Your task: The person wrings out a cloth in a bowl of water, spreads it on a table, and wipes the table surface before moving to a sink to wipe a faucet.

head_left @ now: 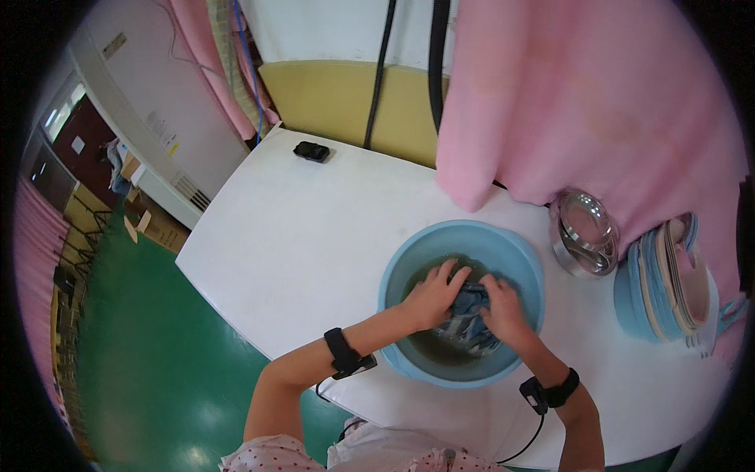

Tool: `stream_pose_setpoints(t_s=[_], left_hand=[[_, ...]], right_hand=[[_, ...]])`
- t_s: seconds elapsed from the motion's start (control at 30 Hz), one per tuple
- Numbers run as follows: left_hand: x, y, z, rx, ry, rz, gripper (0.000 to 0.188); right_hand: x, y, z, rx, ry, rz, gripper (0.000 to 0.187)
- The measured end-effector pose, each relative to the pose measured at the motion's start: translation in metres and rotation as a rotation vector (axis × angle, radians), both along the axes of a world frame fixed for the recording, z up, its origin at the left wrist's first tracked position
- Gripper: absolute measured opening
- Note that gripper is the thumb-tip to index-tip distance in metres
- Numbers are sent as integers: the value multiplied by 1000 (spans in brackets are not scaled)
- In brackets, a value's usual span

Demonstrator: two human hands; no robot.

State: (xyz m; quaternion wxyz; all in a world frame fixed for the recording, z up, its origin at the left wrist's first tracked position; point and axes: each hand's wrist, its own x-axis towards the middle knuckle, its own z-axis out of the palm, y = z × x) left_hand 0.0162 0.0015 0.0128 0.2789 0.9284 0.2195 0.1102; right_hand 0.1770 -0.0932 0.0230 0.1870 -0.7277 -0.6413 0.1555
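Note:
A round light-blue basin (532, 271) stands on the white table in front of me, with murky brownish water (434, 348) in it. Soaked dark-blue cloth (469, 305) lies bunched in the water, paler streaks showing on its lower part. From the left, my left hand (429, 302) reaches over the rim, its bent fingers closed on the cloth's upper edge. Opposite it, my right hand (504, 311) grips the cloth's right side with curled fingers. Some fingertips are hidden in the folds. What kind of garment or cloth it is, I cannot tell.
Right of the basin are stainless-steel bowls (583, 236) and a leaning stack of blue, pink and beige dishes (657, 283). Forks (696, 343) lie beside them. A small black device (311, 151) sits at the table's far left. A pink curtain (550, 102) hangs onto the back edge.

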Motion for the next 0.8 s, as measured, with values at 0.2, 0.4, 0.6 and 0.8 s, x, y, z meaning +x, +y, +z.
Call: stream_pose_setpoints(t_s=[0.2, 0.4, 0.6, 0.8], left_hand=[[-4, -5, -8, 214, 220, 46, 86], [1, 5, 1, 23, 212, -51, 42], [0, 3, -1, 167, 9, -44, 48], [2, -1, 12, 201, -59, -22, 54]], right_hand=[[-2, 0, 7, 135, -81, -19, 59], [-11, 0, 23, -355, -85, -49, 78], [1, -6, -9, -299, 1, 24, 63], [0, -3, 14, 92, 26, -35, 40]])
